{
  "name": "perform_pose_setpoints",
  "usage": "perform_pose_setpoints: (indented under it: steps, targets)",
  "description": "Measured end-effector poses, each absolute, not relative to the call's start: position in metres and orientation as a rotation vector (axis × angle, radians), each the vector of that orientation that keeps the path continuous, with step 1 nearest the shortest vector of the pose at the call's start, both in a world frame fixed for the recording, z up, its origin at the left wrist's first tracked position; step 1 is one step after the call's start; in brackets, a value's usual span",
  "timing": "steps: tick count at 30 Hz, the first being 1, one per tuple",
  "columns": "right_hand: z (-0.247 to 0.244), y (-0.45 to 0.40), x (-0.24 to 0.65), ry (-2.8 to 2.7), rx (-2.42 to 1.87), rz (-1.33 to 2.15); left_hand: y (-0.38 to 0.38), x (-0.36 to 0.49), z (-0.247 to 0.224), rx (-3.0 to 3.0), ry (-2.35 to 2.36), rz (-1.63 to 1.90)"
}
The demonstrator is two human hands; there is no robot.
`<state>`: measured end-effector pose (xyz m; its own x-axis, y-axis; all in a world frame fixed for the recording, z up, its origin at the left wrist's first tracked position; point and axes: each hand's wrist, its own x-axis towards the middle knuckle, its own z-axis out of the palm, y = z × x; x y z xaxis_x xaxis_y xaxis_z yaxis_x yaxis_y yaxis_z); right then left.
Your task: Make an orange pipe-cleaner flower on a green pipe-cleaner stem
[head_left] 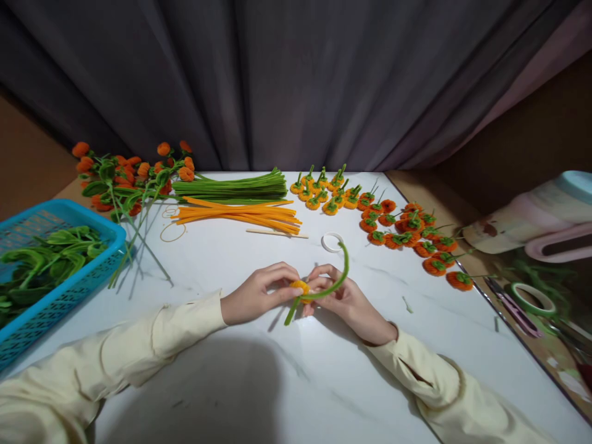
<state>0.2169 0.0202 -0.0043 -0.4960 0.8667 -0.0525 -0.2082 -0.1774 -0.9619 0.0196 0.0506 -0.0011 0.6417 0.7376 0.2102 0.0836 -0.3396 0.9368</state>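
Observation:
Between both hands is a small yellow-orange pipe-cleaner pumpkin [300, 285], held just above the white tabletop. My left hand [261, 292] pinches it from the left, thumb across its front. My right hand [345, 302] closes on its right side, fingers partly hidden. A green pipe cleaner [341, 274] runs from the pumpkin, curving up to the right in front of my right hand; a short green end pokes out below. Beyond the hands lie a white ring [332, 242], a thin wooden stick [277, 234], orange pipe cleaners [238, 214] and a bundle of green pipe cleaners [235, 187].
Finished yellow pumpkins [330, 206] and orange pumpkins [398, 240] stand in groups at the back right. A blue basket [69, 283] of green leaves is at left, near orange flowers [124, 176]. Pink-handled scissors [515, 308], green tape [531, 299] and a tumbler [531, 213] sit at right.

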Motion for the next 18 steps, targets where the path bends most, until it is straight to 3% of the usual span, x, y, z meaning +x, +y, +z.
perform_pose_setpoints:
  steps: [3, 10, 18]
  targets:
    - [-0.003, 0.021, 0.217, -1.332, -0.878, 1.635, 0.051, 0.021, -0.002, 1.480, 0.764, 0.719]
    - [-0.002, 0.023, 0.228, -1.796, -1.086, 0.416, 0.058, 0.020, -0.003, 1.045, 0.745, 0.620]
    - [-0.004, 0.026, 0.230, -2.130, -0.929, 0.313, 0.059, 0.019, -0.001, 1.025, 0.692, 0.564]
